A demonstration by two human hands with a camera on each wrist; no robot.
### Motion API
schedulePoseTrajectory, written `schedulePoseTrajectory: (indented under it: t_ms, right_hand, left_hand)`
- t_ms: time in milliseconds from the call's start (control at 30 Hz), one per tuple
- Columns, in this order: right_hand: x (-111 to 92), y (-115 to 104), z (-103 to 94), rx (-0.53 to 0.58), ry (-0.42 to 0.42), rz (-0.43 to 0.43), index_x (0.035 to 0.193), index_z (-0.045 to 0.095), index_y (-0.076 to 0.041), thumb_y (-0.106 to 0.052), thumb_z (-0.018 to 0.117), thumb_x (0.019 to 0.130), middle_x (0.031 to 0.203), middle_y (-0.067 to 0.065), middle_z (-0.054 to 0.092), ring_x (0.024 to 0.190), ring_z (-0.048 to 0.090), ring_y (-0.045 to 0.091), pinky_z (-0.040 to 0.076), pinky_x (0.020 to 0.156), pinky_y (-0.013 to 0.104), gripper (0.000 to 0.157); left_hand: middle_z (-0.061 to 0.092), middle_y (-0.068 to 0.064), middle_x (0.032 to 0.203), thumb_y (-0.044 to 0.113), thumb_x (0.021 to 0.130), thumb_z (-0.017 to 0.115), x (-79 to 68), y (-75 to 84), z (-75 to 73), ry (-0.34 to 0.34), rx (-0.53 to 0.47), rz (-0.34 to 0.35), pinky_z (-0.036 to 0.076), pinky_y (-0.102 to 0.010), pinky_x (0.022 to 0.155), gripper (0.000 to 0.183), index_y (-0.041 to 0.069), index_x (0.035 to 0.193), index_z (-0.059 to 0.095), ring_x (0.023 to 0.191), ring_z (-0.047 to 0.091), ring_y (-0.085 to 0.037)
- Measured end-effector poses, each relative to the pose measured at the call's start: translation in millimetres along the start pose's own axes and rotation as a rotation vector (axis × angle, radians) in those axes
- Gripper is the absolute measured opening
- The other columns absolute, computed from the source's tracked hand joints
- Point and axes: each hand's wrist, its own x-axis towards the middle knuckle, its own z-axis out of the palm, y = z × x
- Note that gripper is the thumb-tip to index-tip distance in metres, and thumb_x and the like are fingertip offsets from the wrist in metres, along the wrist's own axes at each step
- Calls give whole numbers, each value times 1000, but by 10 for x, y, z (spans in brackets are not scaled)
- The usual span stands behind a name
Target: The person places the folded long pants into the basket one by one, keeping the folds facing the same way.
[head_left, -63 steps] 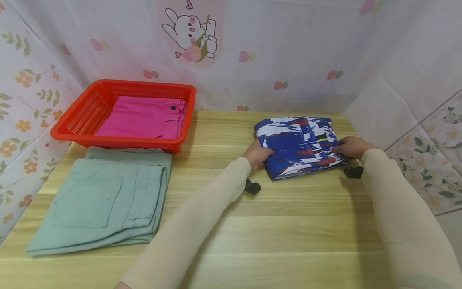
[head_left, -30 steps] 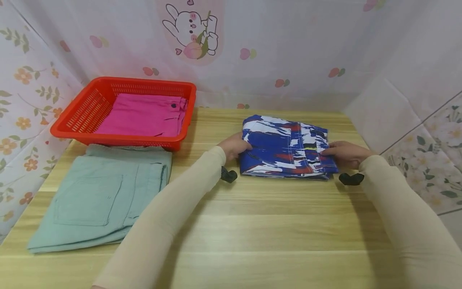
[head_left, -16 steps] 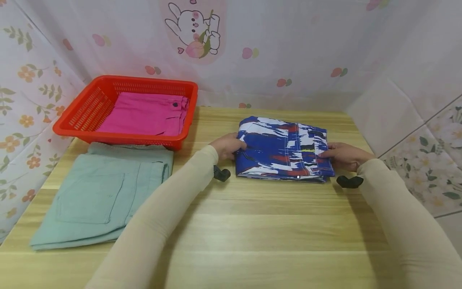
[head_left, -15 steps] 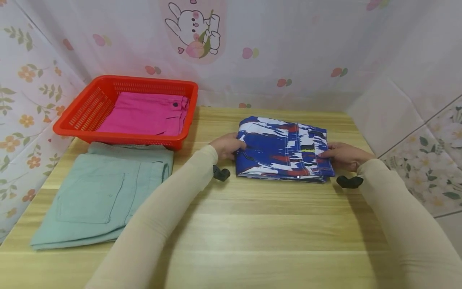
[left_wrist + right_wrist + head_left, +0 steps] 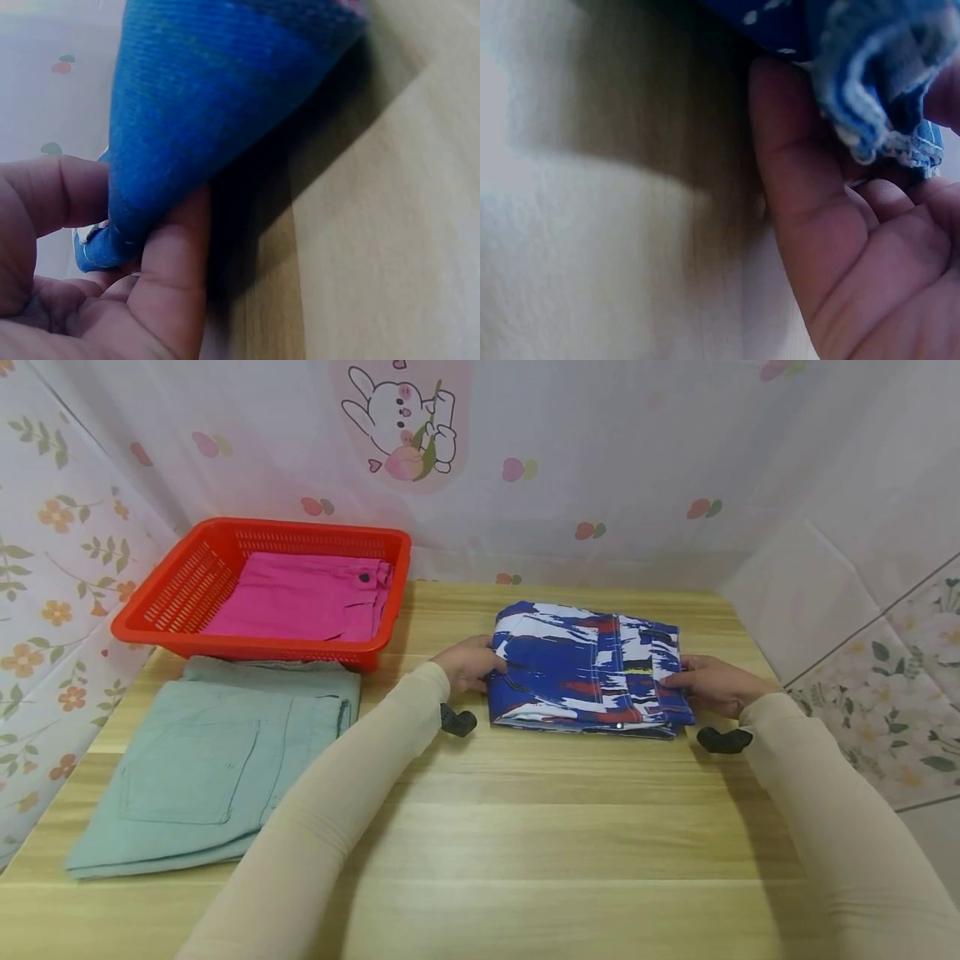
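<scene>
Gripping folded patterned shorts point(image 5: 588, 664) between left hand point(image 5: 467, 662), right hand point(image 5: 708, 683), on table point(image 5: 570, 827)

A red basket point(image 5: 161, 610) is sitting at the tabletop's point(image 5: 525, 843) far left, holding folded pink trousers point(image 5: 300, 597). Folded green trousers point(image 5: 217, 768) are lying just in front of it, touching its near edge. Patterned sheets point(image 5: 600, 460) are hanging behind and beside.
</scene>
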Motion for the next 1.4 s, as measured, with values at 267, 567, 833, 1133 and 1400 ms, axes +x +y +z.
schedulePoseTrajectory:
  t_ms: [267,567,833,1133,1400]
  right_hand:
    - [-34,-39,13,1,13,-62,146,12,-4,-20,56,92,112,3,59,100,60,20,46,89,42,71]
    - [-168,-194,47,-63,50,-105,146,15,-4,-25,57,91,113,1,58,98,60,17,49,85,40,73]
    - [-258,-305,125,-27,53,-169,142,19,-1,-21,57,91,109,1,61,96,62,21,50,82,42,67]
    - [-379,-458,229,-75,104,-204,143,21,-6,-26,56,92,112,-1,59,97,62,19,50,82,39,65]
    - [-461,-590,324,-67,108,-254,143,22,-6,-25,57,92,112,-3,60,97,62,19,51,81,37,64]
  left_hand:
    - [43,-10,133,-4,85,54,-32,3,-14,40,-8,18,41,-44,96,63,10,142,28,119,45,-27]
    - [47,-9,128,0,87,54,-167,89,-62,57,43,87,43,-46,93,63,13,142,28,111,51,-28]
    - [51,-6,123,4,87,55,-362,158,-107,72,92,145,46,-44,89,61,18,142,30,106,54,-25]
    - [52,-9,121,4,87,56,-550,227,-170,80,51,194,47,-46,87,60,15,139,29,106,55,-26]
    - [53,-10,120,2,86,56,-730,277,-215,104,42,240,51,-45,79,58,14,137,30,103,56,-27]
